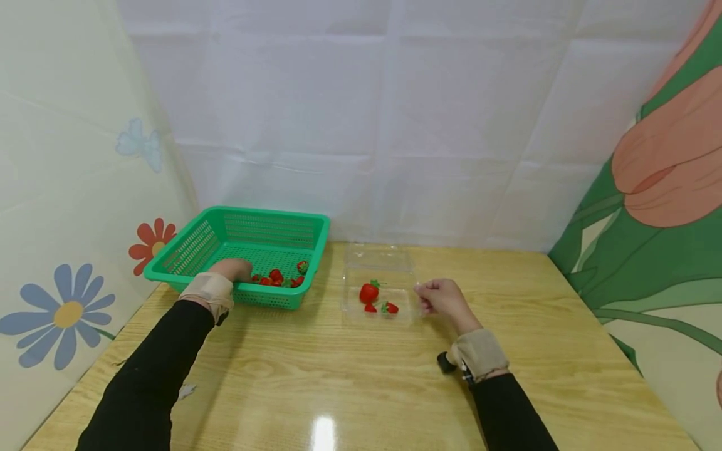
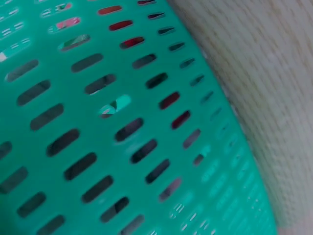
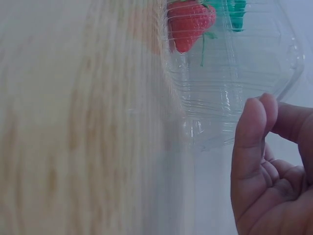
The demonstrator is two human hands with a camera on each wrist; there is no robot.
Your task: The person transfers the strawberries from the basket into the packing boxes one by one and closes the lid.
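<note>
My left hand [image 1: 234, 269] reaches over the near rim of a green plastic basket [image 1: 271, 213], beside several strawberries [image 1: 276, 274] in its front corner. Its fingers are hidden inside, so I cannot tell whether they hold a strawberry. Only the slotted wall of the basket [image 2: 110, 142], with bits of red behind the slots, shows in the left wrist view. My right hand [image 1: 445, 300] pinches the right rim of a clear plastic box [image 1: 405, 299] between thumb and fingertips. Inside that box lie a large strawberry [image 1: 369, 293] and smaller red pieces near its front.
The box's clear lid [image 1: 379, 255] stands open at the back, near the white sheet [image 1: 361, 125] behind the table. Wooden tabletop [image 1: 316, 369] stretches in front of box and basket. A small pale scrap [image 1: 187, 391] lies beside my left sleeve.
</note>
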